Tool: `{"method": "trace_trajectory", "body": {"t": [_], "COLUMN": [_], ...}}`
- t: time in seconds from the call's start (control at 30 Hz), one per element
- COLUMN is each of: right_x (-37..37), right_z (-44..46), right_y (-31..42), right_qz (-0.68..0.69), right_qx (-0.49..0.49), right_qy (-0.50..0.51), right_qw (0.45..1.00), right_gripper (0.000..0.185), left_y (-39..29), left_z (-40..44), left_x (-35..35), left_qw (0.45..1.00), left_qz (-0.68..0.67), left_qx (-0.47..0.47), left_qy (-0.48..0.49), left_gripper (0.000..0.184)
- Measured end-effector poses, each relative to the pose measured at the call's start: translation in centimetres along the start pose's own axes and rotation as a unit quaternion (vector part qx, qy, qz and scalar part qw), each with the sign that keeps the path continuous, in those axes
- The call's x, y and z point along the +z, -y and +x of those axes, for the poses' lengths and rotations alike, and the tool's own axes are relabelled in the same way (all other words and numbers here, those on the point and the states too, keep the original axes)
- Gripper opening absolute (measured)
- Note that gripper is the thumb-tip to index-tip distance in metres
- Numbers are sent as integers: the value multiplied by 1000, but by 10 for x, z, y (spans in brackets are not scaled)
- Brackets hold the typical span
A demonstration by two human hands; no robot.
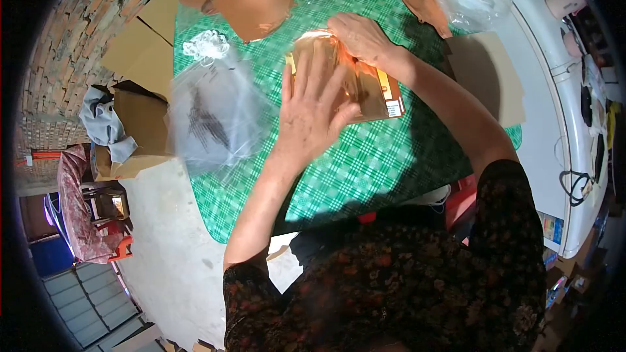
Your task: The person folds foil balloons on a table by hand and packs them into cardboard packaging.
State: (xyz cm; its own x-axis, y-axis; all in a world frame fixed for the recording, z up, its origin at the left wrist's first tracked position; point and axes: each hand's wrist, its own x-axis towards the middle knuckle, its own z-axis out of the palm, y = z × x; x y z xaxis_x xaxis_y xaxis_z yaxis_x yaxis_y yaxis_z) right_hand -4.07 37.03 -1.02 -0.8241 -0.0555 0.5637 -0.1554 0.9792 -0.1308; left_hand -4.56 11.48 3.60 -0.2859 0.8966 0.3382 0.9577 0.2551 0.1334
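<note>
On green plaid cover: left hand splayed across coppery foil; right hand's grip unclear.

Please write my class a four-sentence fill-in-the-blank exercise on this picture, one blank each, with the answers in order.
1. The hand spread over the copper-coloured packet is the person's ____ one.
2. The tablecloth is plaid in white and ____.
3. Grey cloth shows at the left side of an open box made of ____.
4. The wall at the picture's upper left is built of ____.

Missing words: left; green; cardboard; bricks.
</note>
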Motion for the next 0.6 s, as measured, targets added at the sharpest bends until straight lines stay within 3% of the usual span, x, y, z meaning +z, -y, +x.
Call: {"method": "trace_trajectory", "body": {"t": [0.1, 0.27, 0.6], "right_x": [-2, 4, 5], "right_z": [0, -2, -1], "right_y": [0, -2, -1], "right_qz": [9, 12, -10], "right_qx": [-16, 3, 16], "right_qy": [2, -16, -20], "right_qw": [1000, 1000, 1000], "right_gripper": [14, 15, 13], "left_y": [13, 24, 26], "left_z": [17, 19, 19], "left_x": [18, 58, 58], "left_qw": [997, 1000, 1000], "left_qz": [-69, -7, 4], "left_qx": [6, -19, -4], "left_qy": [-32, -7, -10], "left_gripper": [67, 67, 66]}}
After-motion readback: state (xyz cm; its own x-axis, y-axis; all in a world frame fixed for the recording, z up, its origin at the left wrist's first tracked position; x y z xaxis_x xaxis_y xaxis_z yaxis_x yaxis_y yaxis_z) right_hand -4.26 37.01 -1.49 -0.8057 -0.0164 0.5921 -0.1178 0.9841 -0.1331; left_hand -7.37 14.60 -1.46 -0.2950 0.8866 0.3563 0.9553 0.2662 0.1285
